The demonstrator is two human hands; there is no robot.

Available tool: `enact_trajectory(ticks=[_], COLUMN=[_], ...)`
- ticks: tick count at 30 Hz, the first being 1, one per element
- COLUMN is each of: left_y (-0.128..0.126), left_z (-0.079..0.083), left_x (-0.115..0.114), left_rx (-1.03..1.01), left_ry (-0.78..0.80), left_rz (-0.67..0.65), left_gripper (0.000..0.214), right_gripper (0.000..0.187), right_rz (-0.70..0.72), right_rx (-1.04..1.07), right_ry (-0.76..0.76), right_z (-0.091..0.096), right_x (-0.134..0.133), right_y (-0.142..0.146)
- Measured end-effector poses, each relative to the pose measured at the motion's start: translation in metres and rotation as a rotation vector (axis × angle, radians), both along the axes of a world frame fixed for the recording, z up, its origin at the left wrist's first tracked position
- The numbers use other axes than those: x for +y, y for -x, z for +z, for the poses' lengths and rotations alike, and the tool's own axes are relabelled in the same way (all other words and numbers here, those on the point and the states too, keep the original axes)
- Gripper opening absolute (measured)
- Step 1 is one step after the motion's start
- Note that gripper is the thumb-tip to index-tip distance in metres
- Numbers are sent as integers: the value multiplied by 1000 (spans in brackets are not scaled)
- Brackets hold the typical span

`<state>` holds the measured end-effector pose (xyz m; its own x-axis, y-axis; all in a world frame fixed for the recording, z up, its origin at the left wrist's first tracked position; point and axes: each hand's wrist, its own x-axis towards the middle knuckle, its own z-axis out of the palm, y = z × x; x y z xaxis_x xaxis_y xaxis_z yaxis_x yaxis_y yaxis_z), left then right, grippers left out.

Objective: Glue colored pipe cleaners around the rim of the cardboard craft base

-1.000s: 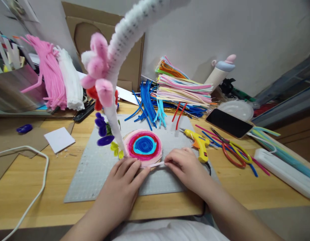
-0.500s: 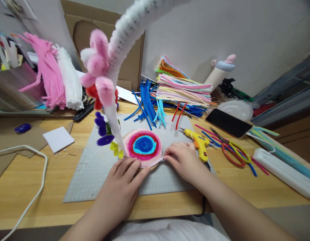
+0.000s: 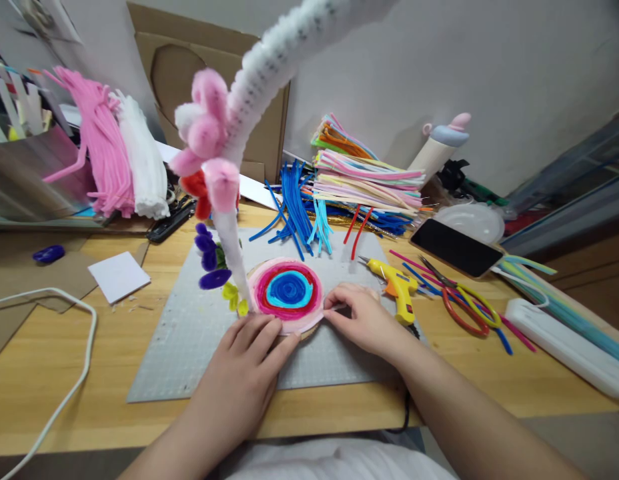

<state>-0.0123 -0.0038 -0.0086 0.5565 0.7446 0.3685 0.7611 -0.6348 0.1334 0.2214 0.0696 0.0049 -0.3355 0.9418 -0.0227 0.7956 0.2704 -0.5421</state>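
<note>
Under left fingers (image 3: 262,331): disc (image 3: 289,290); whether gripped, cannot tell.
Right fingers (image 3: 343,313): pinching pale strand (image 3: 311,327).
Beneath both: grid-printed mat (image 3: 177,347).

The left hand (image 3: 247,357) is resting on the near edge of a round disc (image 3: 289,290) ringed in colours — blue inside, pale pink outside — while the right hand (image 3: 359,319) is touching its lower-right rim. A white fuzzy stem (image 3: 234,257) is rising at the disc's left edge, and a yellow glue gun (image 3: 403,288) is lying near the right hand on the desk (image 3: 339,408).
</note>
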Motion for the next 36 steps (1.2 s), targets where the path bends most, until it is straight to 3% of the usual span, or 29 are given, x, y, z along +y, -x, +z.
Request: enact_trajectory(ticks=[5,11,17,25,36], left_y=[0,0,0,0,1], left_z=[-1,0,-1,0,-1], left_x=[0,0,0,1,1], left_rx=[-9,-9,-11,-21,-30], left_ry=[-12,-17,-29,-21,-26], left_rz=[-4,-4,-7,-12,-17], left_gripper=[46,45,44,46,45], right_gripper=[9,24,21,27,39], right_rz=[1,316,326,354,431], right_rx=[23,124,188,152,-21], right_ry=[-180,-320,-444,-521,-591], right_z=[1,-4,-13,-8,-12], right_x=[-6,-14,-18,-21,-29], right_y=[0,1,-2,-7,-14])
